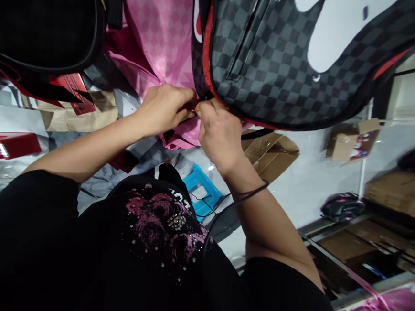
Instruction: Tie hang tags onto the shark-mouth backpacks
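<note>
A grey-and-black checkered backpack [283, 61] with red trim and white patches hangs at the upper right. Beside it on the left is a pink checkered bag [156, 22]. My left hand [164, 106] and my right hand [218, 130] meet at the lower corner of the checkered backpack, where its red-edged zipper seam ends. Both hands are closed in a pinch at that corner. What the fingertips hold is too small and hidden to name. A black band circles my right wrist.
A black bag [42, 18] hangs at the upper left. Below lie brown cardboard pieces [270, 153], red packaging [7, 142], a blue item [203, 188] and a small dark bag [342, 207]. A shelf with boxes [401, 195] stands at the right.
</note>
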A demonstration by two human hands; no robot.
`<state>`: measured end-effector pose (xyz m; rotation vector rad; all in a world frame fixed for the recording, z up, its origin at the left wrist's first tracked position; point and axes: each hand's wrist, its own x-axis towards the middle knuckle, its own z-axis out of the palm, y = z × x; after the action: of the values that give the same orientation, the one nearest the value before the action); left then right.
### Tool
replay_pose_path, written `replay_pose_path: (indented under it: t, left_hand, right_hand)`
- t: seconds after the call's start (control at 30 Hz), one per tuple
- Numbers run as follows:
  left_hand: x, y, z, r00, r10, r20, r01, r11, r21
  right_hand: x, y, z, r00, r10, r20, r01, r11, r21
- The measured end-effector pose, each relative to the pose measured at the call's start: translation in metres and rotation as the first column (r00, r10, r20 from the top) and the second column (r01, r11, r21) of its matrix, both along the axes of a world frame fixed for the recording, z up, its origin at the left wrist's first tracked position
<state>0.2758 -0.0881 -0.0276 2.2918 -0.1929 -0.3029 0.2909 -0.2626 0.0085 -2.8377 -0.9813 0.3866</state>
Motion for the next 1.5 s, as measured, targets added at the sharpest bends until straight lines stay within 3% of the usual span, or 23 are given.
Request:
replay_pose_path:
  t: [0.37, 0.57, 0.7, 0.87, 1.03, 1.2, 1.5]
  left_hand:
    - [-0.004, 0.004, -0.008, 0.996, -0.036, 0.085, 0.046, 0.992, -0.116]
    - [-0.005, 0.002, -0.004, 0.998, 0.060, 0.032, -0.056, 0.992, -0.116]
    - [-0.007, 0.002, -0.003, 1.000, 0.006, -0.003, -0.006, 0.991, -0.137]
    - [-0.007, 0.004, -0.005, 0.995, 0.055, 0.080, -0.042, 0.987, -0.157]
    - [0.007, 0.009, -0.012, 0.997, -0.072, 0.020, 0.074, 0.972, -0.222]
    - [0.018, 0.012, -0.018, 0.994, -0.108, 0.026, 0.111, 0.952, -0.287]
    - [0.007, 0.005, -0.004, 0.998, -0.058, 0.033, 0.061, 0.993, -0.099]
  right_hand:
    - [-0.002, 0.001, -0.004, 0.998, -0.054, -0.024, 0.055, 0.997, 0.054]
    - [-0.003, 0.003, -0.005, 0.997, -0.023, 0.079, 0.018, 0.998, 0.062]
    - [-0.004, 0.002, -0.005, 0.997, -0.020, 0.068, 0.018, 0.999, 0.037]
    - [-0.004, 0.001, -0.005, 0.999, -0.047, 0.027, 0.044, 0.995, 0.087]
    - [-0.003, 0.001, -0.005, 0.997, -0.054, 0.047, 0.049, 0.992, 0.115]
    - [-0.004, 0.000, -0.010, 0.997, -0.070, 0.045, 0.061, 0.983, 0.174]
    - [-0.006, 0.002, -0.010, 0.994, -0.072, 0.078, 0.060, 0.987, 0.146]
